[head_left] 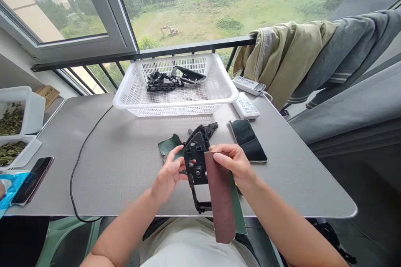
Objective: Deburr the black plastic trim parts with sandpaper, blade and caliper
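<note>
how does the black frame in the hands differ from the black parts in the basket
The black plastic frame is one piece held up between the left hand and the right hand, while the black plastic parts are several pieces lying in the white basket. The frame is near the person; the parts sit farther back on the table. Both are black and look plastic.

Upper-floor home, jacket (283,60) over window railing (200,46)

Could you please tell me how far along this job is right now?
Black plastic parts already sit in the white basket, apparently done. In hand: the left hand grips a black plastic frame while the right hand holds a sandpaper strip against it. Left: unclear what remains.
</note>
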`<action>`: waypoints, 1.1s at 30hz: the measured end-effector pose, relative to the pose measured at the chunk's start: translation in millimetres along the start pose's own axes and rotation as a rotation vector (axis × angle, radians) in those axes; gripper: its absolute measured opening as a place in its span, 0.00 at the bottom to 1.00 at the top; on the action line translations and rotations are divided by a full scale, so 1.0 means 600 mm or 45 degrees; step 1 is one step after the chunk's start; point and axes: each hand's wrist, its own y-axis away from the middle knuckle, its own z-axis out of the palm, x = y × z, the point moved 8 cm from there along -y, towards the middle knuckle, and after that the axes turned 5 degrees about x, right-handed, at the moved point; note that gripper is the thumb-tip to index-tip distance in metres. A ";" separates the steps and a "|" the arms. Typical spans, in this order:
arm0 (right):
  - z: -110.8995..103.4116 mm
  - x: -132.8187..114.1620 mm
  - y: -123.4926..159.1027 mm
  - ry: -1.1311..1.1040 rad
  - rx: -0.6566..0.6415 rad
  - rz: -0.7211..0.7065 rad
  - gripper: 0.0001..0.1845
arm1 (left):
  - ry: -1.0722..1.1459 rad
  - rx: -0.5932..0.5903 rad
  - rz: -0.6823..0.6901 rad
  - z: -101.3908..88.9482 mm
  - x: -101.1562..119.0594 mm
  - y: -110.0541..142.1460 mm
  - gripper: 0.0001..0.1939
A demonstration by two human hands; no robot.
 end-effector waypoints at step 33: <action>0.025 0.036 -0.016 0.730 -0.205 -0.005 0.18 | -0.418 0.391 -0.021 -0.045 -0.012 -0.065 0.27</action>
